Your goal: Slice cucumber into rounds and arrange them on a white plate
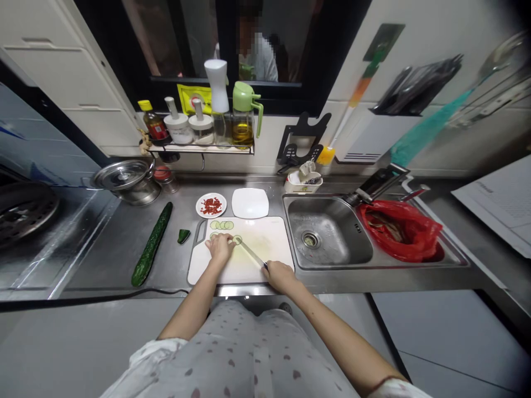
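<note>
A knife is gripped by its dark handle in my right hand, its blade pointing up and left across the white cutting board. My left hand is closed, with its fingertips pressed on a cucumber slice beside the blade's tip. More slices lie partly hidden along that hand's far edge. Behind it, a row of overlapping cucumber slices lies flat on the board. Left of the board are a cucumber end piece and a long whole cucumber.
Behind the board stand a round plate of chopped red pieces and a white square plate. To the right is a sink, then a red plastic bag. A lidded steel pot sits back left, below a condiment shelf.
</note>
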`<state>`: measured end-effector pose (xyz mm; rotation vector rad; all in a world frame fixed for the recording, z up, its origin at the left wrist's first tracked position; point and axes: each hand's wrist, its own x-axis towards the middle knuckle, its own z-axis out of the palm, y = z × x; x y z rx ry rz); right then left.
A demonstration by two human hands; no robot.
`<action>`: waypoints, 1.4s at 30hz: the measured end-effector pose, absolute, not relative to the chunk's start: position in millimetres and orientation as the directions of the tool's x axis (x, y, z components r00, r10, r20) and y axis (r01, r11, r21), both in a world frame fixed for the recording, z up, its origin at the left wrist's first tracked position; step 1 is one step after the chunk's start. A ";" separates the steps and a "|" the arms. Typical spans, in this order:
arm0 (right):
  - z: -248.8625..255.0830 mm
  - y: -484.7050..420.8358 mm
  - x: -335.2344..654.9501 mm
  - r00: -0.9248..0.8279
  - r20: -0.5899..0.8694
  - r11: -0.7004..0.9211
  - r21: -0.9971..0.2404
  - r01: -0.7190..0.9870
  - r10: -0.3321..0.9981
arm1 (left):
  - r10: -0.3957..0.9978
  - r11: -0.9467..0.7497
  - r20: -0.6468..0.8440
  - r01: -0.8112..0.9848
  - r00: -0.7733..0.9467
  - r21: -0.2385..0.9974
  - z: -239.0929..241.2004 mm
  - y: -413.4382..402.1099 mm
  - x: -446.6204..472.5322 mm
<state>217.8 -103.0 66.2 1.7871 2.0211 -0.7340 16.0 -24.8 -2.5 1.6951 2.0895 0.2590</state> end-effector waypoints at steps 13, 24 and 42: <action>66.1 -94.3 213.6 -0.157 -0.564 0.077 -0.164 0.983 0.811 | 0.961 0.240 -0.223 0.892 -0.163 0.384 1.8 -25.2 16.9; 69.2 -85.8 213.8 -0.181 -0.556 0.123 -0.140 0.983 0.811 | 0.958 0.239 -0.241 0.902 -0.158 0.360 -0.5 -24.1 17.0; 86.1 -68.5 218.5 -0.232 -0.550 0.228 -0.076 0.971 0.802 | 0.966 0.225 -0.209 0.900 -0.155 0.374 -2.0 -26.1 16.7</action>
